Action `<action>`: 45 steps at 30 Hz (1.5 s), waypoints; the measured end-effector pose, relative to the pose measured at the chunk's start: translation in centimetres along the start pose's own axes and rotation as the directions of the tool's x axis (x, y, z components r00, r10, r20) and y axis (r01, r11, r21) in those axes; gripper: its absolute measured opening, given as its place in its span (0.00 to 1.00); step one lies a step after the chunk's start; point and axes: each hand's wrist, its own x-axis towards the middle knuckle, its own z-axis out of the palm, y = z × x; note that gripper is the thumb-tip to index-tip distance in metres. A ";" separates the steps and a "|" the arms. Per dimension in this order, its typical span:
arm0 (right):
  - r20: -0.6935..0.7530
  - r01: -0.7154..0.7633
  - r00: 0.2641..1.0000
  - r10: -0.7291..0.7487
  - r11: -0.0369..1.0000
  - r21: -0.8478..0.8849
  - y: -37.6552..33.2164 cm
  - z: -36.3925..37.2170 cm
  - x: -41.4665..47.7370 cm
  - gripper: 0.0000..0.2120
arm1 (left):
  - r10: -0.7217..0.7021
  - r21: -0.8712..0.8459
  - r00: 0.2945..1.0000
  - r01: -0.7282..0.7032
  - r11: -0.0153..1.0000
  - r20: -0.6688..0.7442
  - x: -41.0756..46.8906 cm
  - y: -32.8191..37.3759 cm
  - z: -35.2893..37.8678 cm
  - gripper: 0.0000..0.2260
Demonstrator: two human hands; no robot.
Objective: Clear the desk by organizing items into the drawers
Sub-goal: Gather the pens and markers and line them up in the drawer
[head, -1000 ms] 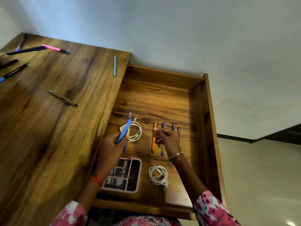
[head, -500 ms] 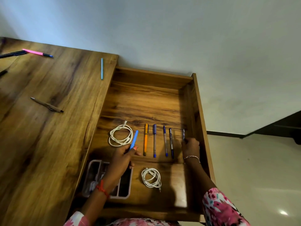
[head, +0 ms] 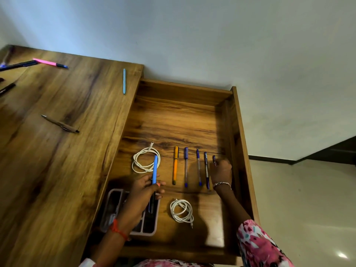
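The left hand [head: 144,191] is seen over the open drawer [head: 173,120], its fingers pinched around a blue pen [head: 154,169] that is held pointing away from the person; a second, dark pen appears to be held beneath the palm, though this cannot be confirmed. The blue pen's far end is seen across a coiled white cable [head: 145,159] lying on the drawer floor; contact cannot be determined. Under the left wrist, a pinkish compartment tray [head: 154,226] is set in the drawer's near left corner.

The right hand [head: 221,173] is lowered at the right side of the drawer, its fingers curled around a dark purple pen [head: 214,158] of which only the far tip is visible. Just beside it, four pens are laid in a parallel row: a dark blue pen [head: 206,168], a slim blue pen [head: 198,166], a purple-capped pen [head: 185,166] and an orange pen [head: 175,164]. A second white cable [head: 181,210] is coiled nearer the person, between the tray and the right forearm.

On the desk [head: 57,160] to the left, a light blue pen [head: 124,81] is noted near the drawer edge, a brown pen [head: 60,124] at mid-desk, and a pink highlighter [head: 50,63] and black markers [head: 18,65] at the far corner.
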 end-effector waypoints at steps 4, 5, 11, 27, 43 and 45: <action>0.343 0.036 0.922 -0.181 0.921 0.388 -5.3 -0.5 -3.3 0.08 | 0.020 0.003 0.999 -0.021 1.000 0.032 0.2 0.1 0.5 0.17; 0.459 0.010 0.857 -0.235 0.897 0.441 -6.3 -0.4 -4.2 0.08 | 0.036 0.016 0.998 -0.036 0.999 0.046 0.2 0.1 0.7 0.17; 0.551 -0.049 0.788 -0.273 0.865 0.499 -9.6 1.4 -6.5 0.07 | 0.152 0.128 0.988 -0.154 0.980 0.021 0.7 0.2 -0.3 0.15; 0.408 0.251 0.869 -0.278 0.961 0.121 -16.4 6.8 5.1 0.15 | 0.561 0.828 0.809 -0.430 0.360 0.176 4.5 2.7 -17.0 0.22; 0.320 0.449 0.850 -0.418 0.893 -0.025 -18.2 13.2 7.0 0.13 | 0.716 0.725 0.695 -0.460 0.513 -0.065 4.4 2.3 -17.7 0.18; 0.113 0.462 0.877 -0.467 0.884 0.070 -20.3 12.2 6.8 0.10 | 0.754 0.760 0.619 -0.376 0.531 -0.220 4.9 2.9 -19.6 0.16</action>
